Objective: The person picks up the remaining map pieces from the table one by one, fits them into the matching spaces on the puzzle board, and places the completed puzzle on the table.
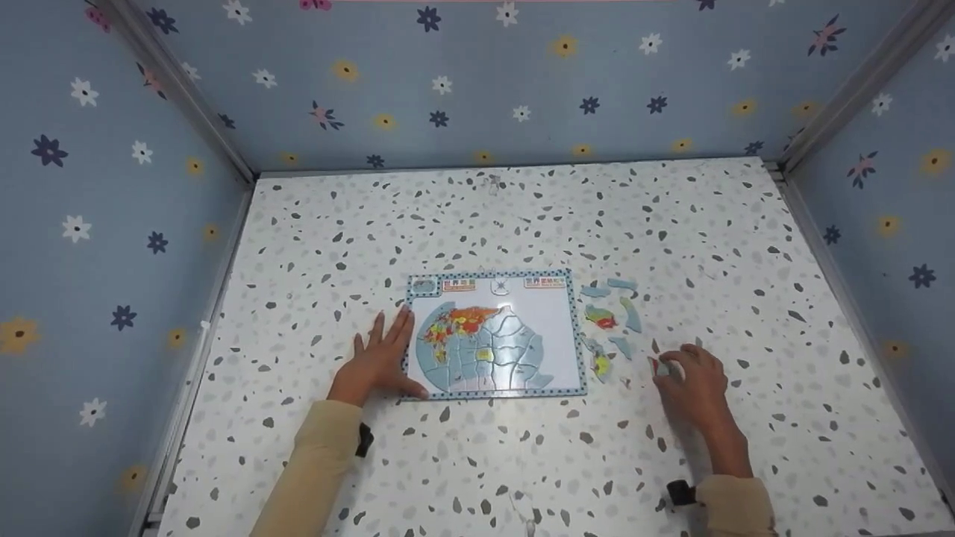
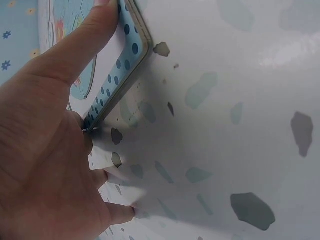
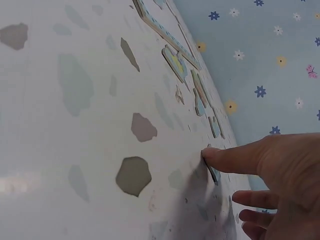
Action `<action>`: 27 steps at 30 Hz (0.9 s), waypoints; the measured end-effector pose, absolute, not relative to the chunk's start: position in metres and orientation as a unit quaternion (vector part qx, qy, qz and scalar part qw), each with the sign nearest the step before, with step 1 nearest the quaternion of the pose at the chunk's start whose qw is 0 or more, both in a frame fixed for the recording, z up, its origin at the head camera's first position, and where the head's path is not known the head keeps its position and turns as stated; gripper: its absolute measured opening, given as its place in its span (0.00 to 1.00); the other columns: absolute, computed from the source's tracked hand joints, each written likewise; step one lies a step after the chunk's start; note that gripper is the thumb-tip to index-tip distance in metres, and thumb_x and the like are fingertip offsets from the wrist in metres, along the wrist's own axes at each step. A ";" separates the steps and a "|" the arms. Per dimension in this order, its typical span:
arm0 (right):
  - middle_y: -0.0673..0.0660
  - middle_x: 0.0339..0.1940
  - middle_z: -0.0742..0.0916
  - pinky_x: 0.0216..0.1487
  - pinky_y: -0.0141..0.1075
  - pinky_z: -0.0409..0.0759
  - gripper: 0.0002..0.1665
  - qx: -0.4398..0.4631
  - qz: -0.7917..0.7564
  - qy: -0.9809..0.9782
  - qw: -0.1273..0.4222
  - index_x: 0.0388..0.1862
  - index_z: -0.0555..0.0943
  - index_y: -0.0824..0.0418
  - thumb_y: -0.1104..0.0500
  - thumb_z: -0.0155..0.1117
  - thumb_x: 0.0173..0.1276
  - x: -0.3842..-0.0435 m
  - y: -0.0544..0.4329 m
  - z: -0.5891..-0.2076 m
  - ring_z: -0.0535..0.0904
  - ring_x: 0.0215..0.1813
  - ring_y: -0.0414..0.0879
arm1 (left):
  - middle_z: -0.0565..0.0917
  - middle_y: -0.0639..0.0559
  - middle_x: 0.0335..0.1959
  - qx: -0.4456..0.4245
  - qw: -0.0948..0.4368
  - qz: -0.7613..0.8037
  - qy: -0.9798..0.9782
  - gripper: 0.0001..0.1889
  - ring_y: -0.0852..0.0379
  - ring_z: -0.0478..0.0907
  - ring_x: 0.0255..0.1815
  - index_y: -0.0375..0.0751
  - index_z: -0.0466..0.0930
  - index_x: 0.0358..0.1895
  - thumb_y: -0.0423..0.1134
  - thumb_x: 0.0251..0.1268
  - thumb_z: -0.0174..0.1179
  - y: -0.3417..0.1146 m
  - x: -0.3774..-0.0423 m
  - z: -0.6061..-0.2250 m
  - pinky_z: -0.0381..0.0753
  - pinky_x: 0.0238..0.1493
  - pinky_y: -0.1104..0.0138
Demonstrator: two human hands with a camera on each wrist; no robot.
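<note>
A world-map jigsaw board (image 1: 558,324) with a blue dotted border lies flat, its oval partly filled with map pieces (image 1: 470,322). My left hand (image 1: 377,364) is spread along the board's left edge. Its thumb (image 2: 92,35) rests on the dotted border at the near-left corner. To the right of the board, my right hand (image 1: 695,384) pinches a puzzle piece (image 1: 661,367) between thumb and fingers, low over the table. The right wrist view shows the thumb (image 3: 230,159) over that piece (image 3: 212,171), most of which the hand hides.
Several loose puzzle pieces lie between the board and my right hand, among them a green and red one (image 1: 600,318), a yellow and blue one (image 1: 600,365) and a curved blue one (image 1: 631,315). Flowered panels (image 1: 515,82) enclose the speckled table (image 1: 477,224) at the back and sides.
</note>
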State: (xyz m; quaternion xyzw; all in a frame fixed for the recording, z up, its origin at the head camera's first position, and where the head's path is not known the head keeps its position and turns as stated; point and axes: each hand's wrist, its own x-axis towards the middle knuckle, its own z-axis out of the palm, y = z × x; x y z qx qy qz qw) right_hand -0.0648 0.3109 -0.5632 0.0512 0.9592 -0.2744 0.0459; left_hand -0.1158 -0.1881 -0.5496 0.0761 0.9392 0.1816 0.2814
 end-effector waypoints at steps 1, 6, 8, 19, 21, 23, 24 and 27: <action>0.71 0.65 0.69 0.66 0.67 0.49 0.18 0.055 -0.280 0.958 0.043 0.51 0.79 0.64 0.60 0.65 0.62 -0.065 0.312 -0.564 0.56 0.69 0.72 | 0.28 0.52 0.79 0.076 0.282 0.183 0.939 0.73 0.39 0.21 0.77 0.49 0.30 0.77 0.65 0.32 0.75 -0.188 -0.116 -0.550 0.31 0.69 0.33; 0.70 0.63 0.70 0.67 0.65 0.50 0.14 0.063 -0.287 0.955 0.032 0.45 0.79 0.64 0.59 0.66 0.62 -0.066 0.313 -0.569 0.57 0.68 0.70 | 0.27 0.53 0.79 0.075 0.287 0.181 0.938 0.73 0.40 0.20 0.77 0.49 0.29 0.77 0.65 0.32 0.75 -0.188 -0.116 -0.550 0.30 0.69 0.34; 0.70 0.62 0.71 0.67 0.64 0.51 0.14 0.058 -0.283 0.957 0.023 0.43 0.79 0.64 0.58 0.67 0.62 -0.066 0.312 -0.570 0.59 0.67 0.70 | 0.27 0.52 0.79 0.077 0.287 0.177 0.938 0.73 0.40 0.20 0.77 0.49 0.29 0.77 0.65 0.33 0.74 -0.188 -0.116 -0.550 0.31 0.69 0.34; 0.66 0.63 0.73 0.68 0.63 0.51 0.16 0.078 -0.287 0.955 -0.004 0.40 0.79 0.64 0.52 0.67 0.61 -0.063 0.305 -0.571 0.59 0.69 0.67 | 0.28 0.51 0.79 0.080 0.290 0.168 0.939 0.73 0.39 0.21 0.77 0.48 0.29 0.77 0.66 0.33 0.74 -0.187 -0.116 -0.546 0.31 0.70 0.34; 0.65 0.63 0.73 0.68 0.63 0.51 0.18 0.080 -0.291 0.953 -0.010 0.40 0.79 0.64 0.51 0.67 0.61 -0.064 0.303 -0.570 0.60 0.69 0.66 | 0.28 0.52 0.79 0.080 0.289 0.167 0.939 0.73 0.39 0.21 0.77 0.49 0.29 0.77 0.66 0.33 0.74 -0.187 -0.116 -0.547 0.31 0.70 0.34; 0.66 0.62 0.74 0.68 0.63 0.53 0.18 0.073 -0.292 0.953 -0.022 0.40 0.79 0.65 0.51 0.68 0.61 -0.065 0.301 -0.570 0.62 0.68 0.66 | 0.28 0.51 0.79 0.081 0.287 0.169 0.939 0.73 0.39 0.21 0.77 0.49 0.29 0.77 0.66 0.33 0.74 -0.187 -0.116 -0.548 0.31 0.69 0.34; 0.67 0.61 0.74 0.67 0.63 0.53 0.19 0.067 -0.291 0.954 -0.030 0.40 0.79 0.66 0.52 0.68 0.61 -0.066 0.299 -0.570 0.63 0.67 0.67 | 0.28 0.51 0.79 0.080 0.286 0.169 0.940 0.73 0.39 0.21 0.77 0.49 0.29 0.77 0.66 0.33 0.74 -0.187 -0.116 -0.549 0.31 0.69 0.34; 0.67 0.60 0.76 0.66 0.62 0.55 0.19 0.053 -0.286 0.956 -0.049 0.40 0.79 0.66 0.52 0.68 0.60 -0.068 0.294 -0.569 0.66 0.64 0.66 | 0.28 0.51 0.79 0.080 0.285 0.170 0.940 0.73 0.38 0.21 0.77 0.49 0.29 0.77 0.66 0.33 0.74 -0.188 -0.117 -0.551 0.31 0.69 0.33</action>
